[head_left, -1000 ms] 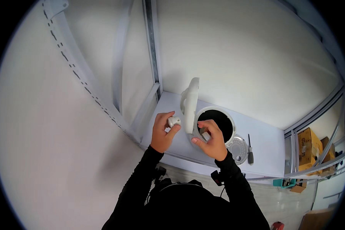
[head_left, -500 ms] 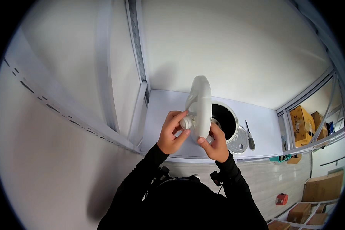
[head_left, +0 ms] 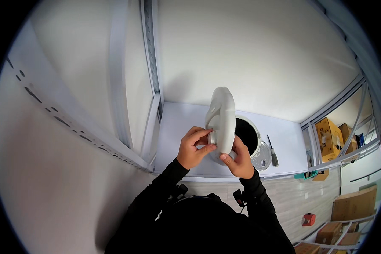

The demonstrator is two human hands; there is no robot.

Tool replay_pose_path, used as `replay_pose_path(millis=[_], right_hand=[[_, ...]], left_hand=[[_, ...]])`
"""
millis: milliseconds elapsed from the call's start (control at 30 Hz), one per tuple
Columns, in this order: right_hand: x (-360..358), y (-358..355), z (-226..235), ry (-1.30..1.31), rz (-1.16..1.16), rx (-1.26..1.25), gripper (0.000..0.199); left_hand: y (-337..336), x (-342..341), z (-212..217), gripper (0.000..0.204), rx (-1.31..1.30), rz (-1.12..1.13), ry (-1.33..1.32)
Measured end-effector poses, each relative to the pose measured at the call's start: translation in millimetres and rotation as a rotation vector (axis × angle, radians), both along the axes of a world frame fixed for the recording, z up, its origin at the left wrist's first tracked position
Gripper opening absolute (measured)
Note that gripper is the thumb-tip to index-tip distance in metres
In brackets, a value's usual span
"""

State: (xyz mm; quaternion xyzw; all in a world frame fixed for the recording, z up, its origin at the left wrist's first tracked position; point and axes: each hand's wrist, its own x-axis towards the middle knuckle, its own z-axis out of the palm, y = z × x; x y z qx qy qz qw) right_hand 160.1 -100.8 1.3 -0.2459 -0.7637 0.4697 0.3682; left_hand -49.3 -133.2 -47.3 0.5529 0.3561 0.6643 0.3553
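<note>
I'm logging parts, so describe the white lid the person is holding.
The white lid looks like smooth plastic, rounded, with a moulded handle on its left face. It is held on edge, upright, above the open pot on the white table. The left hand pinches a small part at its lower side; the right hand grips its bottom edge.

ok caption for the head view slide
Both hands, left and right, hold a white lid edge-up above an open round cooker.

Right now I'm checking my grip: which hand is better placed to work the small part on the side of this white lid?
Left, probably. The left hand has its fingertips pinched on the small part at the white lid's side, while the right hand steadies the lid from below.
</note>
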Motion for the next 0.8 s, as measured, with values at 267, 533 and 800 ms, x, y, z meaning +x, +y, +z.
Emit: replay_pose_path(millis=[267, 533, 800], right_hand=[[2.0, 3.3, -6.5, 0.074, 0.028, -0.005, 0.077], [6.6, 1.0, 8.6, 0.042, 0.049, -0.03, 0.063], [11.2, 1.1, 12.4, -0.117, 0.039, 0.105, 0.043]], left_hand=[[1.4, 0.4, -4.8, 0.057, -0.033, -0.131, -0.039], [-5.3, 1.3, 13.4, 0.044, 0.034, 0.005, 0.231], [-5.6, 10.4, 20.2, 0.035, -0.029, 0.11, 0.217]])
